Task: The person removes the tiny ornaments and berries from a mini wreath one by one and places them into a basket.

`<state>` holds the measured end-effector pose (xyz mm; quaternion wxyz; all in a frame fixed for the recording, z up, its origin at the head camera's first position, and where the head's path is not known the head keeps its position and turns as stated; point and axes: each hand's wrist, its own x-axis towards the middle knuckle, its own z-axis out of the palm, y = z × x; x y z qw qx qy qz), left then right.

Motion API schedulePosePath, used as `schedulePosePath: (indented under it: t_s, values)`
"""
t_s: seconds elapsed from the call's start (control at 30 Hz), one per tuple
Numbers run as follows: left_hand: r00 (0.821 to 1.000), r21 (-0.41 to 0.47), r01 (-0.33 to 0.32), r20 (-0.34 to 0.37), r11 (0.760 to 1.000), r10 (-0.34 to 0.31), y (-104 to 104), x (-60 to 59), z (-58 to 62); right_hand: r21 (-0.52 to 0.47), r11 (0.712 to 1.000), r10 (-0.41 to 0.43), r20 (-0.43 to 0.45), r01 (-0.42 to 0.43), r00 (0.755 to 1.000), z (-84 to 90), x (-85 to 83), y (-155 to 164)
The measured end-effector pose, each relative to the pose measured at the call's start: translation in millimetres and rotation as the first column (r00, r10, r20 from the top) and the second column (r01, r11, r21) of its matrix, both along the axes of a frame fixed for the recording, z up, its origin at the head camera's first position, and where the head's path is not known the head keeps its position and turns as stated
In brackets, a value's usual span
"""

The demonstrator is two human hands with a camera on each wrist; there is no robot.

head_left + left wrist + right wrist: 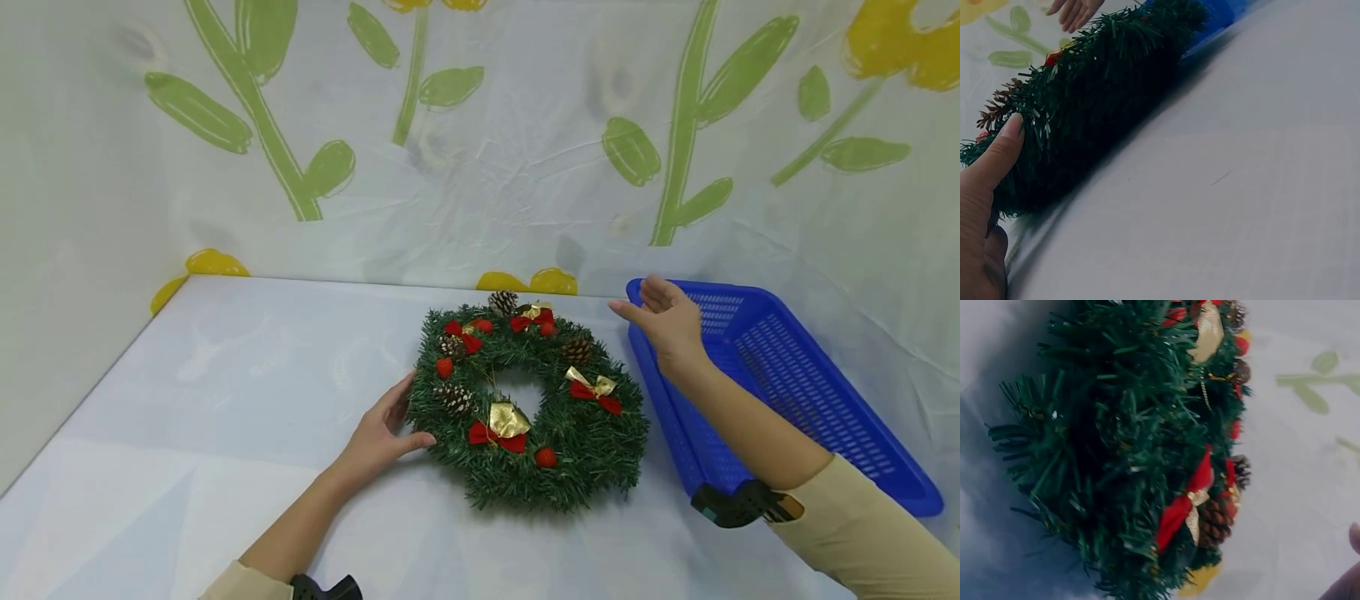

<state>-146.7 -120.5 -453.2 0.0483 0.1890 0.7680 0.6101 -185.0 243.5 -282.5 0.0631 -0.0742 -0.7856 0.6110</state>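
Left hand [378, 437] fingers rest apart on the wreath [529, 406], not yet lifted; right hand [667, 321] hovers, fingers spread, beside it.

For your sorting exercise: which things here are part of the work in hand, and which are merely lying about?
In hand:
left hand, touching the wreath
wreath
right hand, open above the basket's near end

Lying about:
blue basket, beside the wreath
white table
flower-print backdrop

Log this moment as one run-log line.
left hand: touching wreath edge, fingers straight | right hand: open, raised between wreath and blue basket, holding nothing | wreath: flat on table
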Motion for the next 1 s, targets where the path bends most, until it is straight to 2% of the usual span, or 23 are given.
schedulePosePath:
  t_s: [0.23,0.43,0.63,1.0]
  values:
    - [1.000,0.005,-0.001,0.004,1.000,0.001,1.1,0.4,0.5,-0.030,0.999,0.032,0.009,-0.032,0.999,-17.7,-5.5,-11.1]
    - [1.000,-0.004,-0.004,0.017,1.000,0.004,0.5,1.0,0.5,0.033,0.997,0.062,0.064,-0.064,0.996,-38.6,-11.3,-16.3]
    - [1.000,0.003,0.003,0.014,1.000,-0.003,0.8,0.7,1.4,0.064,0.989,0.118,0.176,-0.131,0.977,-53.4,-17.7,-15.7]
    - [1.000,0.012,0.008,0.022,1.000,-0.009,0.6,1.7,1.7,0.132,0.954,0.231,0.250,-0.270,0.940,-67.3,-24.4,-9.3]
